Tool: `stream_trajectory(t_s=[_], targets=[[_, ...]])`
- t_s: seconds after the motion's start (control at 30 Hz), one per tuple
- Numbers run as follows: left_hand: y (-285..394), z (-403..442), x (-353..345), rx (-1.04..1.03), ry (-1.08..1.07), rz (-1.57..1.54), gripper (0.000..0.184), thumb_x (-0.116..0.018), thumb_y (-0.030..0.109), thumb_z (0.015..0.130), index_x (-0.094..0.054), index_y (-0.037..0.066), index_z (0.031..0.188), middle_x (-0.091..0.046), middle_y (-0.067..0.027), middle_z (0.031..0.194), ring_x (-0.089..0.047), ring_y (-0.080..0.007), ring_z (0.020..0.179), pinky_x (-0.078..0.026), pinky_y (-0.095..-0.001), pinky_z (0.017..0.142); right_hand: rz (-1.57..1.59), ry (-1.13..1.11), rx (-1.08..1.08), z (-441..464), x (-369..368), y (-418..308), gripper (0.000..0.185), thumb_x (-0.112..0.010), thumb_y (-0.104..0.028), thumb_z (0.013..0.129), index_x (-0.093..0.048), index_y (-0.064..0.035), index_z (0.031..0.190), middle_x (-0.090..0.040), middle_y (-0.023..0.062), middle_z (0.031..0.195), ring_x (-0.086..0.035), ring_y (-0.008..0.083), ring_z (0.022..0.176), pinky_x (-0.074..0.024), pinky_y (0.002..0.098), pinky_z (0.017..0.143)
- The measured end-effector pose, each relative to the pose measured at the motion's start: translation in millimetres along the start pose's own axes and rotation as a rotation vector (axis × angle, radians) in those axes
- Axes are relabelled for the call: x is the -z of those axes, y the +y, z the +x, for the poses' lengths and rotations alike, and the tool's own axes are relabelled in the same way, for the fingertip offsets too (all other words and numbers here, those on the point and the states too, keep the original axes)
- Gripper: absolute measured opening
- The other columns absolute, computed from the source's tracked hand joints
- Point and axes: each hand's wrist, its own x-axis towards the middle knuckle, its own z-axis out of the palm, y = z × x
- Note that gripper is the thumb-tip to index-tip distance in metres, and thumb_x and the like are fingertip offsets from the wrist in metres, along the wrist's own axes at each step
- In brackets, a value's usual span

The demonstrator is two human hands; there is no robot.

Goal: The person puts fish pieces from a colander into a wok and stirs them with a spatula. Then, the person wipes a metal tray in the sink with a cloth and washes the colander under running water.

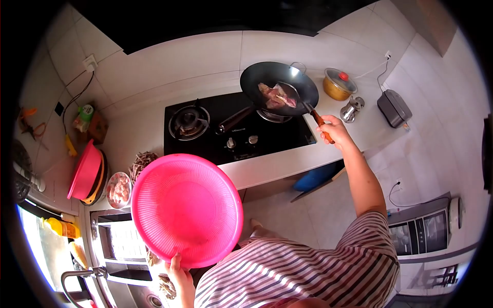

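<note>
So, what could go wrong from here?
The pink basket, held by its rim in the left hand, might tip or knock the wok handle, which points toward it. Pushing the meat with the brown-handled utensil in the right hand could shift the wok or spill meat.

At seven o'clock the colander [187,205] looks like ribbed plastic, the wok [255,78] at one o'clock smooth metal, the stove [272,135] at twelve glossy, glass-like.

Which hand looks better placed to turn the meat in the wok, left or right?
Likely the right hand: it grips a wooden-handled utensil reaching over the edge of the wok, where the meat lies. The left hand holds the pink colander, away from the wok.
</note>
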Motion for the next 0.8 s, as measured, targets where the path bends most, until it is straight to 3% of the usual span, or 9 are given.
stream_trajectory(t_s=[0.27,0.43,0.5,0.53,0.67,0.73,0.8], targets=[[5,-5,-10,-0.027,0.047,-0.030,0.017,-0.058,0.011,0.078,-0.054,0.008,0.094,-0.057,-0.0007,0.080,-0.056,-0.0117,0.063,-0.042,-0.0216,0.044,-0.166,0.206,-0.002,64,-16,7,0.041,-0.052,0.000,0.073,-0.040,-0.0017,0.113,-0.053,0.0084,0.068,-0.049,0.0134,0.047,-0.0344,0.0272,0.034],[7,-15,-20,-0.081,0.169,-0.101,0.015,-0.058,0.010,0.077,-0.053,0.007,0.090,-0.057,-0.0022,0.076,-0.056,-0.0129,0.058,-0.042,-0.0215,0.042,-0.054,0.094,-0.078,70,-19,17,0.033,-0.050,0.001,0.074,-0.041,-0.0019,0.105,-0.052,0.0087,0.064,-0.048,0.0138,0.044,-0.0335,0.0280,0.033],[3,-13,-9,-0.077,0.156,-0.098,0.016,-0.058,0.010,0.077,-0.053,0.007,0.091,-0.057,-0.0026,0.075,-0.056,-0.0131,0.057,-0.042,-0.0217,0.042,-0.142,0.140,-0.065,73,-17,14,0.034,-0.050,0.001,0.074,-0.040,-0.0021,0.106,-0.052,0.0088,0.065,-0.048,0.0139,0.045,-0.0344,0.0281,0.033],[2,-13,-5,-0.074,0.136,-0.093,0.017,-0.058,0.010,0.076,-0.052,0.006,0.091,-0.057,-0.0029,0.074,-0.055,-0.0133,0.056,-0.043,-0.0219,0.041,-0.132,0.190,-0.027,74,-20,14,0.025,-0.049,0.002,0.075,-0.044,-0.0047,0.098,-0.049,0.0053,0.064,-0.048,0.0131,0.046,-0.0327,0.0268,0.033],[-2,-9,-6,-0.102,0.169,-0.082,0.018,-0.057,0.010,0.076,-0.052,0.005,0.092,-0.057,-0.0035,0.075,-0.055,-0.0140,0.055,-0.043,-0.0224,0.041,0.046,0.093,0.011,93,-17,5,0.035,-0.051,0.000,0.075,-0.044,-0.0029,0.109,-0.053,0.0068,0.066,-0.050,0.0121,0.048,-0.0387,0.0261,0.035],[-10,-2,11,-0.047,0.079,-0.048,0.026,-0.056,0.011,0.078,-0.051,0.006,0.103,-0.058,-0.0061,0.092,-0.060,-0.0188,0.077,-0.053,-0.0298,0.058,0.037,0.037,0.002,99,-21,1,0.035,-0.052,0.001,0.074,-0.043,-0.0023,0.108,-0.054,0.0077,0.067,-0.050,0.0128,0.048,-0.0383,0.0264,0.036],[-7,-6,2,-0.057,0.084,-0.068,0.025,-0.056,0.011,0.078,-0.051,0.006,0.103,-0.058,-0.0061,0.091,-0.060,-0.0186,0.076,-0.053,-0.0295,0.058,-0.016,-0.058,-0.044,110,-24,0,0.031,-0.053,0.002,0.072,-0.046,-0.0018,0.102,-0.055,0.0084,0.068,-0.051,0.0135,0.048,-0.0383,0.0262,0.036]])
